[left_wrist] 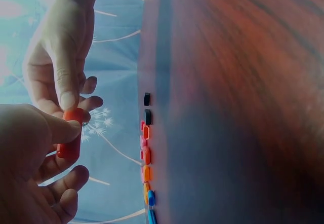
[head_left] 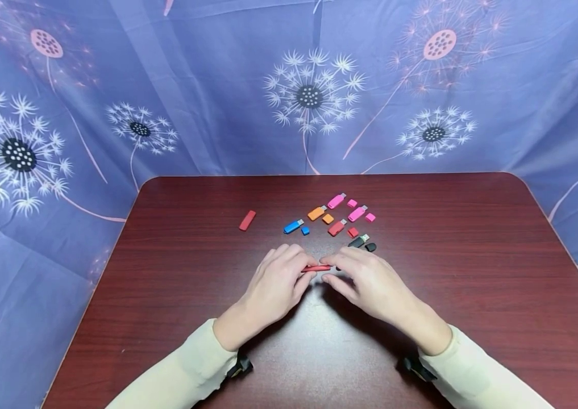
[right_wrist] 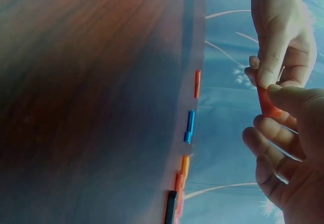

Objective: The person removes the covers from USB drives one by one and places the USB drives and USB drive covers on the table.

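Note:
A red USB flash drive (head_left: pixel 316 268) is held level just above the table, between both hands. The left hand (head_left: pixel 278 279) pinches its body between thumb and fingers, and the left wrist view shows the thumb lying across the red drive (left_wrist: pixel 69 144). At the other end, the right hand (head_left: pixel 374 284) pinches the tip, which looks like the cap; whether it is parted from the body cannot be told. Beyond the right hand lie an uncapped black USB drive (head_left: pixel 358 242) and its black cap (head_left: pixel 370 247).
Uncapped drives lie in a loose cluster: blue (head_left: pixel 293 226), orange (head_left: pixel 316 213), red (head_left: pixel 337 228) and two pink ones (head_left: pixel 337 200), with small caps beside them. A separate red drive (head_left: pixel 247 220) lies to the left. Patterned blue cloth (head_left: pixel 217 113) hangs around the dark wood table (head_left: pixel 176 250).

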`<state>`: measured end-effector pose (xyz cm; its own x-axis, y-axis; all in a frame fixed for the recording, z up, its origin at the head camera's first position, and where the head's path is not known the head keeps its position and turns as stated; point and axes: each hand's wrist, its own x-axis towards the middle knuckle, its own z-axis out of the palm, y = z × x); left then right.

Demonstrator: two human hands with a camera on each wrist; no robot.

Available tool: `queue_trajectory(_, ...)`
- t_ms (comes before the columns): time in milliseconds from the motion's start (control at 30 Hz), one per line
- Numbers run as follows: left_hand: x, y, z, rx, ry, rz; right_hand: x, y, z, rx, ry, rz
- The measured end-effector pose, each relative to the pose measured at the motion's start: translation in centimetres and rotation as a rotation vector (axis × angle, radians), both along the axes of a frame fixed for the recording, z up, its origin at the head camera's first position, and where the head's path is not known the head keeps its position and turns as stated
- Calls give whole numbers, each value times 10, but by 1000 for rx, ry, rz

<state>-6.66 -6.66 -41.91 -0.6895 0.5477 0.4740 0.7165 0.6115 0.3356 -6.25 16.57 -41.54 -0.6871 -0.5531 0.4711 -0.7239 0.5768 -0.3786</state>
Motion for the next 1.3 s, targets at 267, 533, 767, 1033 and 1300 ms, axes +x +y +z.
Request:
queue_trajectory(267, 5, 1, -2, 3, -11, -10, 1, -1, -3, -11, 51, 28)
queue_trajectory(533, 8, 0, -3, 15, -10, -7, 1, -2, -3, 8, 27, 32)
queue_trajectory(767, 10, 1, -4, 26, -29, -2, 2, -3, -5, 1, 41, 45)
queue_trajectory(1033, 12, 1, -5, 22, -30, -11, 3, -3, -5, 0, 37, 47)
queue_trajectory(1300, 14, 0, -4, 9, 1, -30, 3, -3, -9, -5, 61, 58)
